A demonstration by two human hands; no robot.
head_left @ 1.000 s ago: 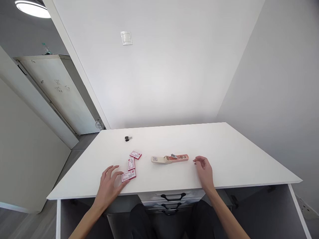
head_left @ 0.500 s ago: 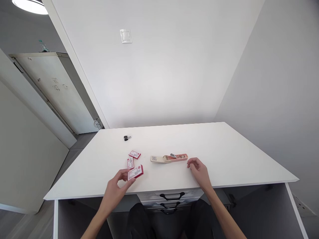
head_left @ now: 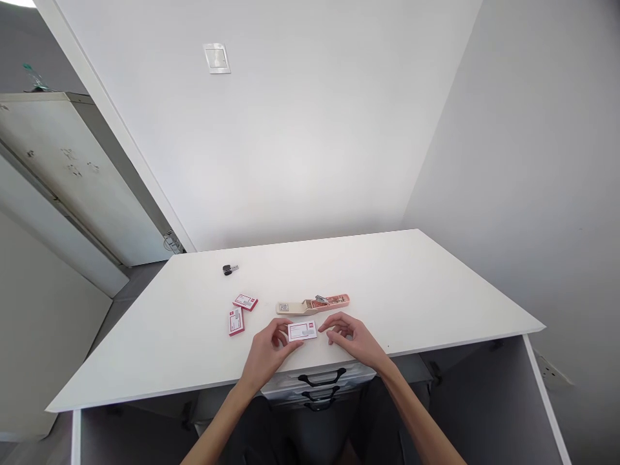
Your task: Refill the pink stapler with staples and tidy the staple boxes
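Note:
Near the front edge of the white desk [head_left: 203,361], my left hand [head_left: 268,349] grips a small red-and-white box [head_left: 301,331] by its left end, label facing up. My right hand [head_left: 353,337] is close to the box's right end, thumb and fingers parted, holding nothing. Just behind both hands lies an opened long case [head_left: 295,309], cream on one half and pink on the other, with small metal pieces in the pink half. Two similar red-and-white boxes, one upright to me [head_left: 236,321] and one slanted [head_left: 245,301], lie to the left of my left hand.
A black key-like item with a metal end [head_left: 228,269] lies at the desk's back left. Drawers with black handles [head_left: 322,376] sit under the front edge. A white wall with a switch [head_left: 217,59] rises behind the desk, and a metal cabinet [head_left: 82,174] stands beyond the doorway.
My left hand has carried the small box rightward to in front of the long case. The right hand has come left toward it and its fingers have parted. The view has shifted.

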